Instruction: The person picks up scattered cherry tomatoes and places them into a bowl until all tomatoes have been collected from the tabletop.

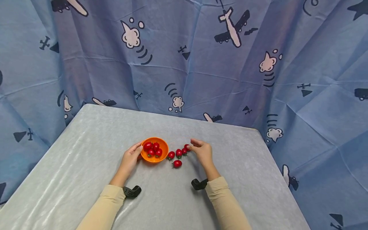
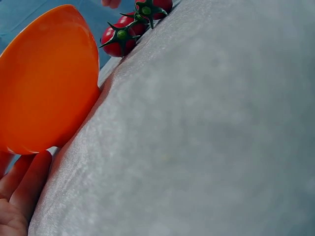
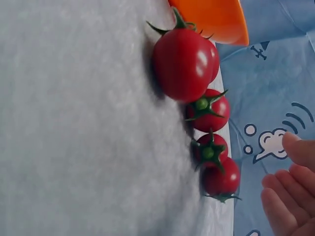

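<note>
My left hand (image 1: 130, 158) rests on the gray table (image 1: 86, 153) and touches the left side of the orange bowl (image 1: 164, 147). My fingers (image 2: 22, 179) are almost straight and lie against the bowl's outside wall. They steady it but do not wrap around it. The bowl sits upright with its open side facing up. Four red tomatoes (image 1: 153, 149) lie inside it, close together.

My right hand (image 1: 202, 151) is just to the right of the bowl, at the far end of a little row of tomatoes. Its fingers (image 3: 285, 199) are bent a bit and spread loosely. The fingertips are right beside the last tomato (image 1: 187, 147) in the row. I cannot tell if they touch it or hold it.

The row of tomatoes (image 3: 209, 113) lies on the table between the bowl and my right hand. It runs from near the bowl's right edge up and away toward my right fingers, so its long line slants across the table. The tomatoes in the row sit just beside each other. In the right wrist view their green stems point away from the table cloth.

One more tomato (image 1: 177, 164) lies alone, a bit nearer to me than the row. Its green stem points left toward the bowl.

A blue cloth with planes and clouds (image 1: 230, 64) hangs behind the table.
</note>
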`<state>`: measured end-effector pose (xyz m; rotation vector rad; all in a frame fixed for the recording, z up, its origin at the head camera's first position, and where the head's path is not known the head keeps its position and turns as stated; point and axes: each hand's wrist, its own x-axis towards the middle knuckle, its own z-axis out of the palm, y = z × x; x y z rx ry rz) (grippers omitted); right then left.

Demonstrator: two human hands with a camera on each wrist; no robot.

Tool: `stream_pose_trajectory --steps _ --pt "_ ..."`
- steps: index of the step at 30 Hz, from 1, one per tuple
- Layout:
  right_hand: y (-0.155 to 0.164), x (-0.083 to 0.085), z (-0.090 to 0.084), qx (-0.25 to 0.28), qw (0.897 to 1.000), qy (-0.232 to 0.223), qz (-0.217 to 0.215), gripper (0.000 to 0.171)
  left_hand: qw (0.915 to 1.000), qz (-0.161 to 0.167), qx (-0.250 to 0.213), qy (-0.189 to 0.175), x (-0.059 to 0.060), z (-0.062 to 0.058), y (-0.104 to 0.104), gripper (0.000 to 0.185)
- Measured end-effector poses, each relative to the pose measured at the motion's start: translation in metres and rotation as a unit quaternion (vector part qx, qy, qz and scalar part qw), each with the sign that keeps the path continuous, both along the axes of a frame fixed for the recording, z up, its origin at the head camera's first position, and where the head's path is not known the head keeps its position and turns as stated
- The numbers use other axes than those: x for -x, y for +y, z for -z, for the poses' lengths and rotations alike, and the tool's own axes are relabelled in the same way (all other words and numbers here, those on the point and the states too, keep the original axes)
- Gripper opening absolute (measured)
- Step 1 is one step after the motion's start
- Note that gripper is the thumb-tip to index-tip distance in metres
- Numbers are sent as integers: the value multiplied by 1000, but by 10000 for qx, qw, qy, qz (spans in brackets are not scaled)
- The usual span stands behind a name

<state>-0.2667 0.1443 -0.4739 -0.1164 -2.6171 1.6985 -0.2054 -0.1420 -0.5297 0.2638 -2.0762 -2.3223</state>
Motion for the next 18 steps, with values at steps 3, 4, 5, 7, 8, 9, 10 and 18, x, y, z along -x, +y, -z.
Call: stream_pose_trajectory --steps 3,4,5,7,8,9,10,18 --pt "2 2 3 -39 10000 -12 22 42 10000 -4 -40 6 0 -1 0 45" --pt "3 3 4 -57 10000 -23 37 43 10000 3 -51 0 0 -1 0 45" --pt "4 4 5 -58 10000 -32 44 43 10000 9 -51 -5 0 -1 0 45" --pt "6 5 6 -89 9999 -45 61 44 10000 10 -56 -34 0 -1 -1 46" --pt "7 6 7 -102 9999 -62 71 44 10000 16 -53 -37 0 -1 -1 46" --pt "8 7 8 -121 9999 -71 83 44 10000 21 -56 -43 0 -1 -1 46" --pt "8 7 9 -133 9998 -72 87 44 10000 26 -48 -45 0 -1 -1 46" --pt "13 10 16 -106 9998 -126 79 44 10000 35 -2 -39 -1 -1 -1 46"
